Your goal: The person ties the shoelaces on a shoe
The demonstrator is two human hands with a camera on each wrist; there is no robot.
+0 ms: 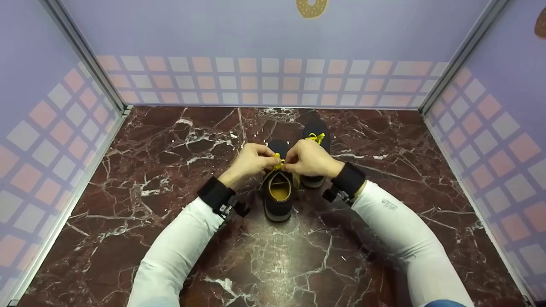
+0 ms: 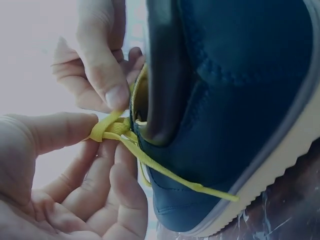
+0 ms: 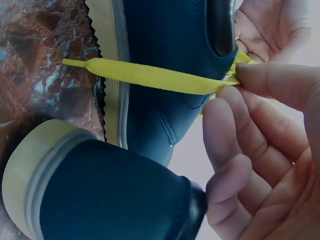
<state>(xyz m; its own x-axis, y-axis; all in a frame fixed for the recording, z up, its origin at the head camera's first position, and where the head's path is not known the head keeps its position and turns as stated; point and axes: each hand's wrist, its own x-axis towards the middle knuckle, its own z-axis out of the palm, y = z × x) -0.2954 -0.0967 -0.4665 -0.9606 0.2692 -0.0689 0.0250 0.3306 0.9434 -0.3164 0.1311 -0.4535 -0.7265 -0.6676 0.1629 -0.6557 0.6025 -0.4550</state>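
A dark shoe [image 1: 278, 209] with a pale sole and yellow lining stands on the floor, its toe pointing away from me. Over its tongue, the left hand [image 1: 254, 161] pinches a loop of the yellow shoelace [image 2: 112, 125] between thumb and forefinger. From the other side the right hand [image 1: 310, 158] pinches the same lace close to the knot, thumb against forefinger. One loose lace end [image 2: 200, 187] hangs down the shoe's left side. Another flat lace end [image 3: 145, 75] drapes over its right side, past the sole edge.
A second dark shoe [image 1: 315, 127] with a tied yellow bow [image 1: 316, 137] stands just right of the first, partly behind the right hand. Reddish-brown marbled floor [image 1: 179, 243] lies underneath. Panels with a checkered band [image 1: 270, 81] enclose the back and both sides.
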